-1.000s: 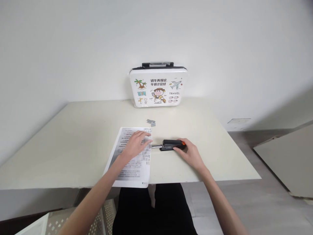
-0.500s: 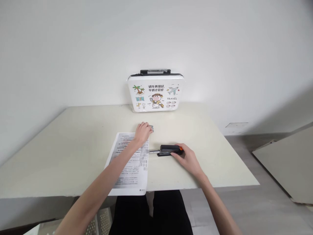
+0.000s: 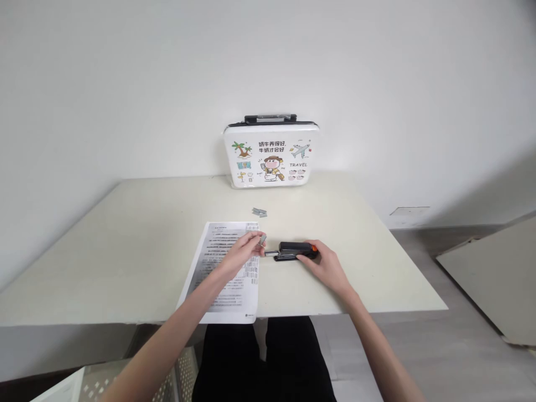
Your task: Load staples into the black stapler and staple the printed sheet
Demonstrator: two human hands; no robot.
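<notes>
A black stapler (image 3: 293,249) with an orange rear end lies on the cream table (image 3: 125,245), its metal staple tray pulled out to the left. My right hand (image 3: 324,265) grips its rear end. My left hand (image 3: 243,252) pinches a small grey strip of staples (image 3: 262,239) just left of the open tray, above the right edge of a printed sheet of paper (image 3: 228,271). More loose staple strips (image 3: 259,211) lie farther back on the table.
A white carry case (image 3: 271,153) with cartoon travel pictures and a black handle stands against the wall at the table's back edge. The printed sheet overhangs the table's front edge. A white perforated basket (image 3: 100,379) sits on the floor at lower left.
My left hand reached back to the loose staples, picked up a strip, and brought it forward to the stapler's open tray. My right hand stayed on the stapler.
</notes>
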